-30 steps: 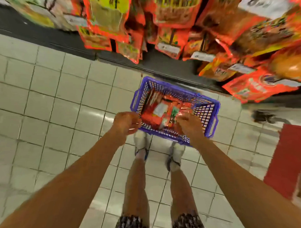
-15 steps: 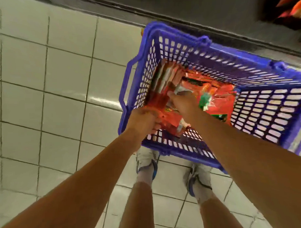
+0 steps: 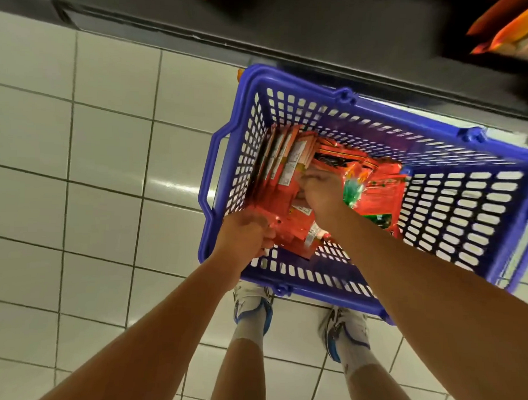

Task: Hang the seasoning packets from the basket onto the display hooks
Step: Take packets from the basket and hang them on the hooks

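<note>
Now we're at pickup: left hand (image 3: 246,235) pinches packets (image 3: 288,230) inside the basket (image 3: 283,287), right hand (image 3: 322,192) curls on more. Next, lift toward hooks.

Your arms are bare all the way up from both hands, the left hand (image 3: 246,235) and the right hand (image 3: 323,192), with no sleeve, watch or ring showing. Your lower legs are bare too. You wear pale white ankle socks (image 3: 248,331) and white lace-up trainers with blue trim (image 3: 340,331); the blue runs round the collar and heel of each shoe.
</note>
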### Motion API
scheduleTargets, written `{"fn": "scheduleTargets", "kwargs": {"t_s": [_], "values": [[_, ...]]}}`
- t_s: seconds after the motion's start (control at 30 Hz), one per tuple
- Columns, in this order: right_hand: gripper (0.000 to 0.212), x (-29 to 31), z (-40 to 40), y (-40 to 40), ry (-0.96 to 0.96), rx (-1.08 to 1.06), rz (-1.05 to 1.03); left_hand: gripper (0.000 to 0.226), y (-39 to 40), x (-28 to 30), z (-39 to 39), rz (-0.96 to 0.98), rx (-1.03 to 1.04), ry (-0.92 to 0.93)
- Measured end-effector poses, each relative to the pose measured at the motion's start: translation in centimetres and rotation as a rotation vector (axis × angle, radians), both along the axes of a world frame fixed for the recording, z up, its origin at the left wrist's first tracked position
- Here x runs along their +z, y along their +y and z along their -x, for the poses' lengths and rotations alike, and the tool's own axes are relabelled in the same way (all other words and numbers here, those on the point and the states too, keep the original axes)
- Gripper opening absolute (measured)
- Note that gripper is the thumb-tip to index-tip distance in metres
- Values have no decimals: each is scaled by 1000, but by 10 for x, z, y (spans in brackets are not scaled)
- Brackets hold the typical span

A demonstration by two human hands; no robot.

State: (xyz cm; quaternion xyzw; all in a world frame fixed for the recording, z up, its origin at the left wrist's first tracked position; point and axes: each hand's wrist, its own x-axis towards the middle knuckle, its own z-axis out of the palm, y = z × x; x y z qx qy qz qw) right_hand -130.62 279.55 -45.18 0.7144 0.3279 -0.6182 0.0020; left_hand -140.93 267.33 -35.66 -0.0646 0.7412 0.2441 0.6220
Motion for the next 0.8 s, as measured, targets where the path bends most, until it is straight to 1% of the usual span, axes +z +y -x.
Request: {"fn": "scheduleTargets", "kwargs": {"t_s": [0.07,0.1,0.13,0.2,0.23,0.27,0.33,0.37,0.4,0.43,0.47,0.5,0.53,0.57,0.6,0.63,0.67,0.73,0.77,0.8], "values": [[37,18,-9,2,-16,50,-24,18,2,6,-1,9,13,26],[38,28,-17,4,-24,51,-38,20,2,9,-2,6,-45,74],[35,41,-25,6,-18,29,-36,24,2,12,-1,-9,-159,152],[20,74,-43,15,31,-72,20,41,3,24,0,-58,-367,302],[14,94,-51,21,59,-130,73,50,1,33,1,-103,-436,341],[17,115,-58,28,89,-178,136,62,0,42,2,-161,-513,378],[20,159,-69,41,175,-227,259,85,2,67,2,-341,-656,432],[20,181,-73,47,215,-223,307,89,7,82,2,-443,-703,432],[20,202,-76,53,244,-210,339,89,14,99,1,-537,-756,430],[19,225,-79,59,265,-189,351,84,24,117,-1,-622,-797,437],[18,246,-81,65,281,-164,343,73,34,134,-3,-681,-804,444],[17,268,-85,72,289,-142,319,59,44,154,-5,-706,-769,449],[19,292,-87,80,289,-112,285,42,56,179,-6,-696,-708,449],[27,320,-90,88,278,-69,242,29,67,205,-7,-670,-640,433],[38,348,-93,96,250,-14,169,23,76,232,-8,-651,-568,390],[45,378,-96,102,226,29,57,23,85,261,-8,-646,-501,335],[45,411,-98,107,220,48,-88,24,91,292,-9,-647,-443,287],[29,479,-100,113,268,69,-370,21,102,357,-7,-680,-352,227],[22,515,-99,114,307,103,-479,19,105,391,-6,-715,-312,195],[20,551,-97,114,343,159,-566,19,109,426,-5,-755,-282,158]]}}
